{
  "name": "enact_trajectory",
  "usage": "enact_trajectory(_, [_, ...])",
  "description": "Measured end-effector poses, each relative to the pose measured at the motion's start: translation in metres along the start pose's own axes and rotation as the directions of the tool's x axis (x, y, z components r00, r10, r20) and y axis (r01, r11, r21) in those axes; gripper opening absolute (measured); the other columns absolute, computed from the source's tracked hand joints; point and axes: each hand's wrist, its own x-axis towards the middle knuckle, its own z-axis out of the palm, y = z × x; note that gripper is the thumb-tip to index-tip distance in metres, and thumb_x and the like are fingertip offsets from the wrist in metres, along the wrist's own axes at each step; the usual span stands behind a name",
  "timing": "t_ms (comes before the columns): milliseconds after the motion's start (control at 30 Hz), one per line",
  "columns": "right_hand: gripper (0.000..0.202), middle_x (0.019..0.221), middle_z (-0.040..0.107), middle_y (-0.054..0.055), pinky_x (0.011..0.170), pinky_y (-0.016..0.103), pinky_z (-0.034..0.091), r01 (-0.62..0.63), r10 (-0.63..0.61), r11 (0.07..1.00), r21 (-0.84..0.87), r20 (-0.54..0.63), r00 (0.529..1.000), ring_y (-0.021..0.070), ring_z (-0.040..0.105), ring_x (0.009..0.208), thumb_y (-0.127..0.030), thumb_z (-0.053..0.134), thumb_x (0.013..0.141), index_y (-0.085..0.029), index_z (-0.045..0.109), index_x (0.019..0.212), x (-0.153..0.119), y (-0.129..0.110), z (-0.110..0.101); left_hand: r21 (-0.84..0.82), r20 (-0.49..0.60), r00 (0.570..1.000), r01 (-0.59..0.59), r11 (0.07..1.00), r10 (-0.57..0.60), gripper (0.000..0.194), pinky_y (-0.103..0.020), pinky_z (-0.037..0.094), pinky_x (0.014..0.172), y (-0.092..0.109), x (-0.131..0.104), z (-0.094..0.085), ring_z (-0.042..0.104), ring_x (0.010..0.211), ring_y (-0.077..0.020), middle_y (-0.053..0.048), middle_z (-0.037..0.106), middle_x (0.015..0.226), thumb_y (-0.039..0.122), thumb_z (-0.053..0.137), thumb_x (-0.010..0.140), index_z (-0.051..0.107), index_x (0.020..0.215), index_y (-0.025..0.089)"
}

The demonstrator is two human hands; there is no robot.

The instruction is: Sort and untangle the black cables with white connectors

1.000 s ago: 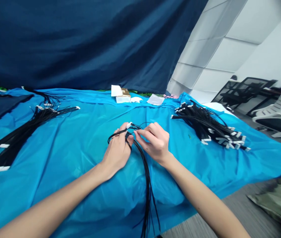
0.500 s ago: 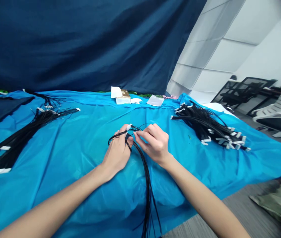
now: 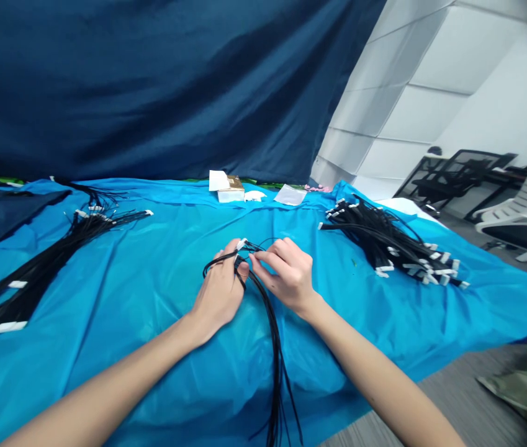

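My left hand [image 3: 220, 292] is closed round a bundle of thin black cables [image 3: 272, 335] near its white connector [image 3: 241, 244], at the middle of the view. One cable loops past the back of its fingers. Close on the right, my right hand [image 3: 288, 273] pinches a thin black wire at the bundle's upper end, thumb against forefinger. Below the hands the rest of the bundle hangs down over the front of the blue cloth.
On the blue cloth [image 3: 151, 298] lie a black cable pile [image 3: 49, 267] at left and another [image 3: 375, 236] at right, both with white connectors. A small open box [image 3: 230, 195] and a clear bag [image 3: 290, 195] lie at the back. A white chair [image 3: 519, 217] stands far right.
The view has tilted slightly, so the background sits a little lower. Both hands keep their hold on the cables, with only a slight shift of the right fingers.
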Motion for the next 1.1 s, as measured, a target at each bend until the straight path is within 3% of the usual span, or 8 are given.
enact_trajectory(267, [0.012, 0.062, 0.052, 0.0, 0.053, 0.026, 0.031, -0.021, 0.021, 1.0, -0.008, -0.011, 1.0, 0.0103, 0.041, 0.059, -0.019, 0.056, 0.08, -0.017, 0.058, 0.067, 0.0, 0.0, 0.001, -0.023, 0.027, 0.999, -0.041, 0.999, 0.042, 0.052, -0.047, 0.035, 0.096, 0.0, -0.001, 0.001, 0.042, 0.12, -0.0272, -0.019, 0.05, 0.125, 0.04, 0.024, 0.09, 0.036, 0.129, 0.009])
enact_trajectory(733, [0.013, 0.063, 0.054, 0.001, 0.056, 0.026, 0.034, -0.058, 0.058, 0.997, 0.048, 0.009, 0.998, 0.0109, 0.042, 0.06, -0.019, 0.055, 0.08, -0.016, 0.059, 0.068, 0.001, -0.001, 0.0, -0.223, 0.057, 0.996, -0.047, 0.974, 0.061, 0.06, -0.04, 0.036, 0.095, 0.003, 0.0, -0.003, 0.049, 0.112, -0.0244, -0.016, 0.05, 0.124, 0.052, 0.018, 0.087, 0.038, 0.127, 0.011])
enact_trajectory(900, [0.01, 0.074, 0.056, 0.004, 0.066, 0.029, 0.043, -0.093, 0.098, 0.99, 0.103, -0.044, 0.994, 0.0135, 0.048, 0.072, -0.019, 0.055, 0.081, -0.017, 0.063, 0.087, 0.003, 0.0, -0.001, -0.298, 0.137, 0.99, 0.07, 0.952, -0.03, 0.06, -0.039, 0.036, 0.097, 0.002, 0.004, -0.005, 0.053, 0.106, -0.0206, -0.013, 0.055, 0.118, 0.052, 0.012, 0.087, 0.047, 0.117, 0.014])
enact_trajectory(1000, [0.021, 0.089, 0.058, 0.008, 0.078, 0.033, 0.046, -0.018, 0.037, 0.988, 0.152, -0.123, 0.992, 0.0171, 0.05, 0.09, -0.015, 0.058, 0.078, -0.017, 0.062, 0.099, 0.007, -0.002, -0.006, -0.368, 0.182, 0.981, 0.136, 0.92, -0.072, 0.063, -0.039, 0.032, 0.102, 0.002, 0.006, -0.01, 0.045, 0.118, -0.0205, -0.012, 0.05, 0.125, 0.054, 0.01, 0.086, 0.045, 0.121, 0.015])
enact_trajectory(1100, [0.02, 0.093, 0.059, 0.008, 0.082, 0.032, 0.046, 0.131, -0.1, 0.973, 0.189, -0.165, 0.981, 0.0173, 0.05, 0.096, -0.012, 0.058, 0.077, -0.016, 0.063, 0.096, 0.008, -0.004, -0.01, -0.435, 0.217, 0.974, 0.158, 0.886, -0.067, 0.066, -0.038, 0.028, 0.105, 0.003, 0.007, -0.016, 0.038, 0.124, -0.0206, -0.012, 0.043, 0.133, 0.057, 0.009, 0.085, 0.04, 0.126, 0.016])
